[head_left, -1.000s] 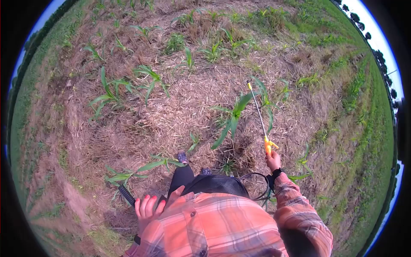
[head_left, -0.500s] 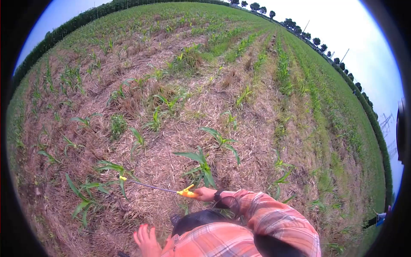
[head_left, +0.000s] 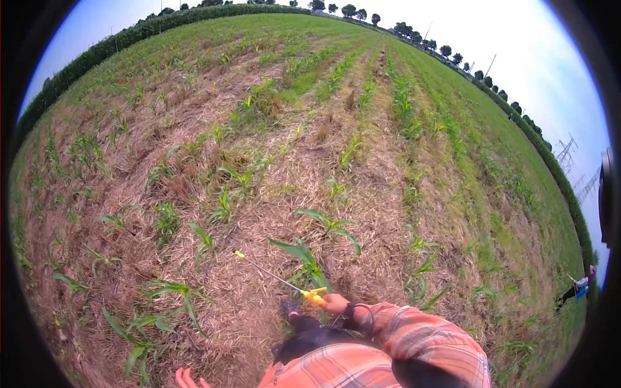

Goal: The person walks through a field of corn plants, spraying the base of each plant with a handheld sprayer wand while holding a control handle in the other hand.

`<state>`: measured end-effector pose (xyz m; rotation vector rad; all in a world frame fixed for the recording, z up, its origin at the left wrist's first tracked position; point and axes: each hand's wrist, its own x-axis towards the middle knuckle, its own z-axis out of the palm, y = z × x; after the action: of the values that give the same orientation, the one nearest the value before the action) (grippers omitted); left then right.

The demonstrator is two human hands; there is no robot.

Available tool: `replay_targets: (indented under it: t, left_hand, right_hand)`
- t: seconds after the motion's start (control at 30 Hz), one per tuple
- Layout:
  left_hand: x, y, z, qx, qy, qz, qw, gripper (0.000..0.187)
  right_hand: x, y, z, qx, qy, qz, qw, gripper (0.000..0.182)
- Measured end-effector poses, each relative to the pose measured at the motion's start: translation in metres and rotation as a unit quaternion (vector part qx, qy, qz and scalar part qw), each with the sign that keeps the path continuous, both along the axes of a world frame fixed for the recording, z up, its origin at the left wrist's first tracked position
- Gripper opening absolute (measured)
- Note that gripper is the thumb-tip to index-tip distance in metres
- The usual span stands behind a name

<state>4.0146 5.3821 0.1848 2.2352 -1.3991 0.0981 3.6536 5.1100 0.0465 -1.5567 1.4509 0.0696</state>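
My right hand (head_left: pixel 334 304) is wrapped round the yellow-orange handle of a sprayer wand (head_left: pixel 270 274). Its thin metal tube points forward and left, ending in a yellow nozzle tip above the straw. Just beyond the handle grows a young corn plant (head_left: pixel 306 260) with broad leaves; the wand passes to its left. At the bottom edge, my left hand (head_left: pixel 190 378) shows only its fingers, spread apart over the straw with nothing in them. A black hose or cord loops near my right wrist. My shoe (head_left: pixel 289 309) stands on the ground below the wand.
Dry straw (head_left: pixel 239 323) covers the ground between rows of young corn. More seedlings stand at left, such as one corn plant (head_left: pixel 178 291), and ahead. Another person (head_left: pixel 576 288) carrying something blue is at the far right. Trees and pylons line the horizon.
The wand's tip has swung right and forward, away from the plants at left. My left hand has dropped lower and left, mostly out of view. A shoe now shows, and the view has shifted.
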Motion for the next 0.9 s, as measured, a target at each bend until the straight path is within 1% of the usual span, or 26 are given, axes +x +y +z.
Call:
replay_targets:
  t: [0.03,0.1,0.17,0.2,0.23,0.3,0.33,0.37,0.4,0.43,0.47,0.5,0.57,0.6,0.63,0.67,0.7,0.73,0.77,0.83,0.87,0.9]
  left_hand:
    - [0.004,-0.008,-0.003,-0.025,0.035,-0.003,0.999,0.029]
    - [0.01,-0.028,-0.004,-0.031,0.023,-0.003,0.999,0.027]
    - [0.013,-0.052,0.002,-0.023,0.088,0.017,0.996,0.025]
    - [0.013,-0.068,0.007,-0.057,0.087,0.001,0.995,0.025]
    - [0.014,-0.083,0.012,-0.058,0.082,-0.005,0.995,0.025]
    - [0.014,-0.112,0.017,-0.081,0.131,-0.027,0.988,0.026]
    - [0.03,-0.116,-0.016,-0.07,0.195,-0.001,0.978,0.027]
    - [0.031,-0.133,-0.01,-0.068,0.194,-0.004,0.979,0.027]
    - [0.031,-0.155,-0.001,-0.067,0.105,-0.062,0.99,0.028]
    - [0.032,-0.174,0.005,-0.068,0.013,-0.12,0.99,0.029]
    - [0.041,-0.183,-0.008,-0.024,0.092,-0.097,0.991,0.032]
    - [0.04,-0.198,-0.004,-0.026,0.091,-0.101,0.99,0.032]
    - [0.04,-0.225,0.012,-0.027,0.054,-0.121,0.991,0.038]
    - [0.044,-0.23,0.012,0.03,0.203,-0.084,0.975,0.047]
    - [0.042,-0.235,0.012,0.032,0.207,-0.085,0.974,0.047]
    - [0.04,-0.241,0.014,0.018,0.224,-0.079,0.971,0.05]
    - [0.041,-0.248,0.016,0.003,0.239,-0.073,0.968,0.053]
    - [0.045,-0.252,0.005,-0.003,0.254,-0.076,0.964,0.056]
    - [0.05,-0.255,-0.007,-0.002,0.254,-0.079,0.964,0.056]
    - [0.057,-0.264,-0.01,0.062,0.248,-0.007,0.967,0.056]
    - [0.042,-0.276,0.005,0.014,0.214,-0.045,0.976,0.055]
    - [0.048,-0.282,0.003,0.015,0.213,-0.047,0.976,0.055]
  right_hand:
    - [-0.008,-0.004,0.001,-0.013,0.009,-0.027,1.0,0.032]
    - [-0.03,-0.013,-0.014,-0.035,0.038,-0.093,0.994,0.036]
    - [-0.054,-0.019,-0.028,-0.048,0.032,-0.179,0.982,0.039]
    - [-0.07,-0.026,-0.053,-0.07,0.072,-0.184,0.978,0.037]
    - [-0.1,-0.034,-0.113,-0.057,0.009,-0.218,0.974,0.034]
    - [-0.108,-0.039,-0.082,-0.068,0.042,-0.295,0.952,0.031]
    - [-0.108,-0.041,-0.063,-0.053,0.022,-0.349,0.935,0.03]
    - [-0.11,-0.044,-0.052,-0.036,0.003,-0.4,0.916,0.03]
    - [-0.118,-0.045,-0.063,-0.068,-0.036,-0.447,0.891,0.029]
    - [-0.125,-0.052,-0.075,-0.061,-0.116,-0.504,0.854,0.027]
    - [-0.139,-0.053,-0.081,-0.051,-0.069,-0.504,0.86,0.025]
    - [-0.13,-0.058,-0.035,-0.041,-0.02,-0.502,0.864,0.024]
    - [-0.151,-0.064,-0.065,-0.039,-0.038,-0.554,0.831,0.02]
    - [-0.153,-0.068,-0.07,-0.078,-0.037,-0.57,0.817,0.019]
    - [-0.16,-0.071,-0.069,-0.078,-0.032,-0.571,0.817,0.019]
    - [-0.163,-0.072,-0.067,-0.071,-0.048,-0.59,0.803,0.018]
    - [-0.157,-0.078,-0.051,-0.064,-0.066,-0.609,0.788,0.018]
    - [-0.155,-0.084,-0.041,-0.031,-0.085,-0.616,0.783,0.018]
    - [-0.16,-0.088,-0.054,-0.031,-0.085,-0.618,0.781,0.018]
    - [-0.172,-0.095,-0.098,-0.087,0.081,-0.556,0.823,0.02]
    - [-0.177,-0.098,-0.121,-0.139,0.122,-0.522,0.833,0.023]
    - [-0.168,-0.104,-0.117,-0.137,0.121,-0.523,0.832,0.023]
